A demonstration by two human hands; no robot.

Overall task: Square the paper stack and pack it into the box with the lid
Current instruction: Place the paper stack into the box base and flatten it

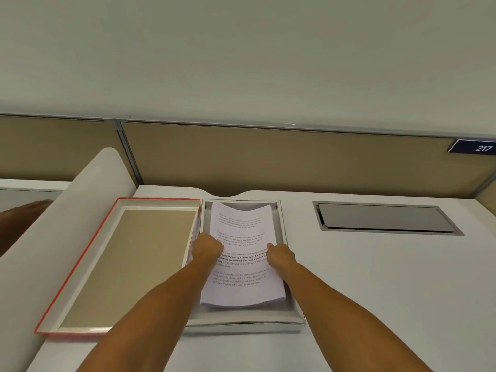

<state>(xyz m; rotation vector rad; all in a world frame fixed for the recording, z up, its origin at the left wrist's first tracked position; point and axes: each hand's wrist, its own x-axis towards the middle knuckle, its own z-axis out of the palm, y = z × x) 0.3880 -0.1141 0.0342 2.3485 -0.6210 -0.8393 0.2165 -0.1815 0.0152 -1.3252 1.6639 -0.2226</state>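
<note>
The paper stack [243, 253], white sheets printed with blocks of black text, sits inside the open white box [294, 316], its far end bowed upward and its near edge showing slightly fanned layers. The left hand [206, 247] and right hand [280, 255] clasp its two long sides, fingers curled closed on the sheets. Just beside the box on the left lies the red-edged lid [80, 267], inside up. Both rest on a white desk [375, 277] with a metal cable hatch [386, 217], backed by a tan partition [295, 157] bearing a "217" plate [473, 146].
</note>
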